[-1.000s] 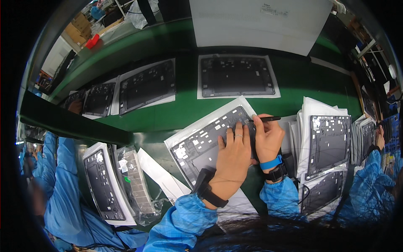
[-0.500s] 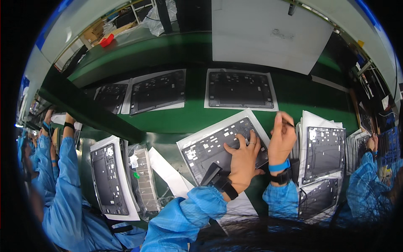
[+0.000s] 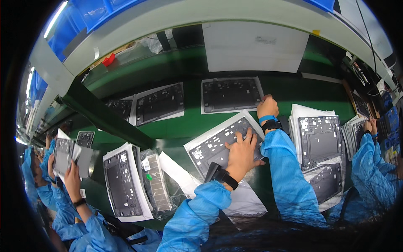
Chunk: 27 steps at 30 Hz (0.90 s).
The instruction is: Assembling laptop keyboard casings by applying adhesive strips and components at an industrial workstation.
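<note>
My green bench under a pale overhead frame.
I see a large white panel upright at the far side; a dark green beam slants across my left, blue bins show above the frame, and a white strip light glows at upper left.

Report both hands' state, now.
Left hand: open, spread on the near panel.
Right hand: partly curled at the right edge of the far panel; grip cannot be told.

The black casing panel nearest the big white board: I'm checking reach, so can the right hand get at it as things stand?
Probably yes: the right hand is at the right end of the black casing panel, with nothing visible between them; whether they touch is unclear.
</note>
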Motion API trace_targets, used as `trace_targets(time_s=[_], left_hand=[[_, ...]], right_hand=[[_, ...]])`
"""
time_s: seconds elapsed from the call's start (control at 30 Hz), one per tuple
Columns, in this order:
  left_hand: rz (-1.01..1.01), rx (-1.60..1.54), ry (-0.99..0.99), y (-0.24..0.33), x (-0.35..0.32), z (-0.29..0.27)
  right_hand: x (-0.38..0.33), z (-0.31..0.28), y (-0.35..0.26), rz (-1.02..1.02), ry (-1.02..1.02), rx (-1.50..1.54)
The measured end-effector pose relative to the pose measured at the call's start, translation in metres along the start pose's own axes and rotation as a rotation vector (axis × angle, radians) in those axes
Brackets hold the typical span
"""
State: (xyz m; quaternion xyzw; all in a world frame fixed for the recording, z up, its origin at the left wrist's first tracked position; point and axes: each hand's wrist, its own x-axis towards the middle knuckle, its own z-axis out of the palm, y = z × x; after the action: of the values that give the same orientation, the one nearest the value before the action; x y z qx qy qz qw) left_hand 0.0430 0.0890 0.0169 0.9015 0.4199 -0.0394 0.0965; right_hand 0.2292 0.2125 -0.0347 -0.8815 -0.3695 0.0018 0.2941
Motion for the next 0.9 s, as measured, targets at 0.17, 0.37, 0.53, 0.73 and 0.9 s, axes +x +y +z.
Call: trace_targets(time_s=[0.17, 0.37, 0.53, 0.73, 0.9], left_hand=[[-0.013, -0.016, -0.012, -0.002, -0.001, -0.007], [0.111, -0.093, 0.283, -0.005, -0.055, 0.028], [0.078, -0.066, 0.225, -0.028, -0.088, 0.048], [0.154, 0.009, 0.224, -0.046, -0.083, 0.048], [0.171, 0.035, 0.289, -0.064, -0.08, 0.046]], right_hand=[[-0.001, -0.001, -0.01, -0.079, -0.003, -0.072], [0.007, 0.006, -0.009, -0.109, -0.119, -0.136], [-0.004, 0.021, -0.011, -0.291, 0.074, -0.232], [-0.001, 0.049, -0.007, -0.343, 0.169, -0.241], [-0.011, 0.021, -0.02, -0.328, 0.039, -0.012]])
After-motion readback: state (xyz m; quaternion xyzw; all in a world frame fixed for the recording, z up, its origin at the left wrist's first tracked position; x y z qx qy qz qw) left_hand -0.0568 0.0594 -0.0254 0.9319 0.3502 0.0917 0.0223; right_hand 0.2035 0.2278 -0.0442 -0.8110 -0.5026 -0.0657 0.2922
